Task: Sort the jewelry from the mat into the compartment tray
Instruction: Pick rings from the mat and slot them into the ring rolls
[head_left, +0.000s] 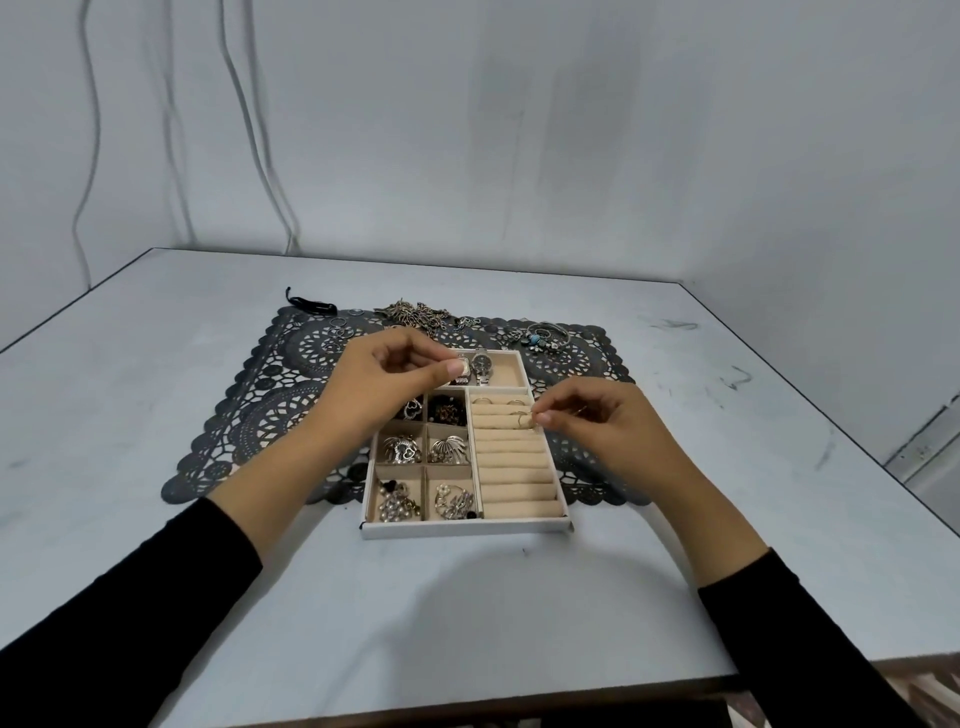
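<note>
White cardboard compartment tray (467, 529) lined in beige velvet, straddling near scalloped edge of dark lace-cut mat (249, 415), broad pale-blue tabletop (467, 613) open around, loose silver jewelry (415, 314) along mat's far edge, right hand (587, 421) pinching thin ring (524, 420) over ridged rolls (514, 470), left hand (384, 379) curled above tray, grip unclear.

Two long black sleeves (156, 587)

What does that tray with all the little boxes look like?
The tray is a flat white box lined in beige, lying partly on the black lace mat. Six small squares hold sparkly pieces, a long slot holds two watches, and padded rolls hold rings. The right hand pinches a ring there.
</note>
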